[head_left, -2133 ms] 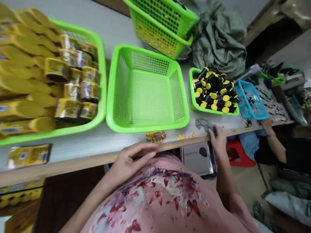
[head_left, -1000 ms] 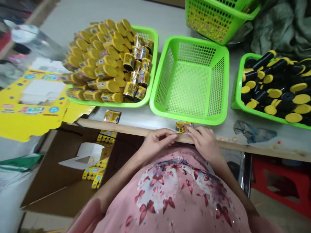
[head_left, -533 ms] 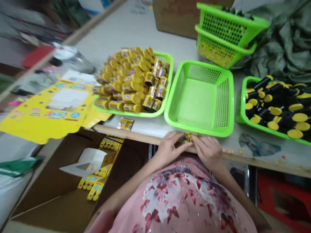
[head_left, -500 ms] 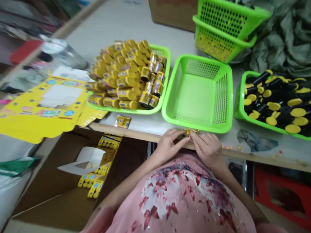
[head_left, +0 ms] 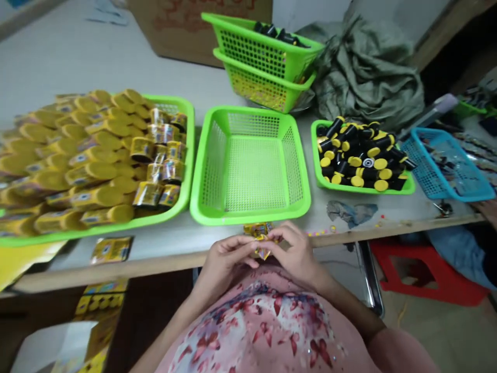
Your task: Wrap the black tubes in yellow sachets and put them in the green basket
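Note:
My left hand (head_left: 224, 257) and my right hand (head_left: 295, 252) meet at the table's front edge, both pinched on a small yellow printed label (head_left: 259, 235). More of these small yellow labels (head_left: 257, 228) lie on the table just beyond my fingertips. An empty green basket (head_left: 250, 215) stands straight ahead of my hands. Left of it a green tray (head_left: 163, 216) is heaped with yellow-capped labelled tubes (head_left: 97, 171). To the right a smaller green tray (head_left: 365, 188) holds black tubes with yellow caps (head_left: 359, 155).
Two stacked green baskets (head_left: 264, 67), a cardboard box (head_left: 186, 26) and grey-green cloth (head_left: 365, 72) sit at the back. A blue basket (head_left: 446, 163) stands far right. Another label (head_left: 112, 249) lies near the table edge. A red stool (head_left: 423, 269) is below; another person's hand (head_left: 487, 210) shows at right.
The camera swung from the right to the left and back. My right hand came from the right edge to the label; both hands picked it off the table edge and now hold it.

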The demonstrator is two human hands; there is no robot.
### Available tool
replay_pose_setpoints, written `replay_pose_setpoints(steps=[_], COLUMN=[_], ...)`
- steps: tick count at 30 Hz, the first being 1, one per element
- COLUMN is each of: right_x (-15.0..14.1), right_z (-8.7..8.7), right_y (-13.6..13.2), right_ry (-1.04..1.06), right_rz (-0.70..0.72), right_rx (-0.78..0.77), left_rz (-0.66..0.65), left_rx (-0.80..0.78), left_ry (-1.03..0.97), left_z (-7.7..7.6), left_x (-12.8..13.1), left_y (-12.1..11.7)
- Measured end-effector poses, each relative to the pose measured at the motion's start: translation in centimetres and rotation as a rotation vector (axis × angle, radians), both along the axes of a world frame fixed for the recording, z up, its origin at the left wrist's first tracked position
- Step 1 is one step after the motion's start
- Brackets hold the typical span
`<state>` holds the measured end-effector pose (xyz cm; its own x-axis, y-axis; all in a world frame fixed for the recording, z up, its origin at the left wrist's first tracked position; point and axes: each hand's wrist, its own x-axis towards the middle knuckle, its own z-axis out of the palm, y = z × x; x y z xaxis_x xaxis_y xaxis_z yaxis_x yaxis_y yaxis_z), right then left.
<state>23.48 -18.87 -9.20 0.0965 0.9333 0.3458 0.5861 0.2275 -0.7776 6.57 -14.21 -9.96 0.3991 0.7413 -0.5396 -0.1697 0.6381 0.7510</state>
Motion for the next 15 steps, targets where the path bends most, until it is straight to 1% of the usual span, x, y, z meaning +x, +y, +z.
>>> replay_pose_setpoints(steps=[2, 3, 5, 7, 8, 9, 12, 14, 15], right_x=[2.1, 3.6, 7.4, 11.4, 13.2, 14.7, 17.6, 19.0, 19.7], right_z=[1.1, 1.7, 2.8, 3.6, 4.0, 4.3, 5.0, 4.8, 4.3], right_y=[0.5, 1.1, 3.2, 6.0, 7.5, 8.9, 12.3, 14.2, 15.2], right_ry=[-0.079, -0.123, -0.249, -0.418, -0.504, -0.591, -0.837, -0.91, -0.901], right_rz=[-0.002, -0.04, -0.199, -0.391, -0.443, -0.459, -0.395, -0.383, -0.37], right_rx=[0.029, 0.05, 0.1, 0.099, 0.063, -0.003, -0.293, -0.479, -0.528], left_rz=[-0.009, -0.01, -0.016, -0.028, -0.031, -0.031, -0.025, -0.017, -0.007], left_rx=[-0.025, -0.031, -0.027, 0.006, 0.025, 0.036, 0.017, -0.006, -0.014], left_ry=[0.004, 0.014, 0.037, 0.055, 0.061, 0.058, -0.014, -0.098, -0.127], left_z=[0.1, 0.1, 0.0, -0.1, -0.1, -0.1, 0.3, 0.2, 0.0], left_x=[0.1, 0.2, 0.3, 0.3, 0.4, 0.5, 0.7, 0.8, 0.9], left_y=[0.1, 0.1, 0.2, 0.3, 0.2, 0.1, -0.8, -1.1, -1.1])
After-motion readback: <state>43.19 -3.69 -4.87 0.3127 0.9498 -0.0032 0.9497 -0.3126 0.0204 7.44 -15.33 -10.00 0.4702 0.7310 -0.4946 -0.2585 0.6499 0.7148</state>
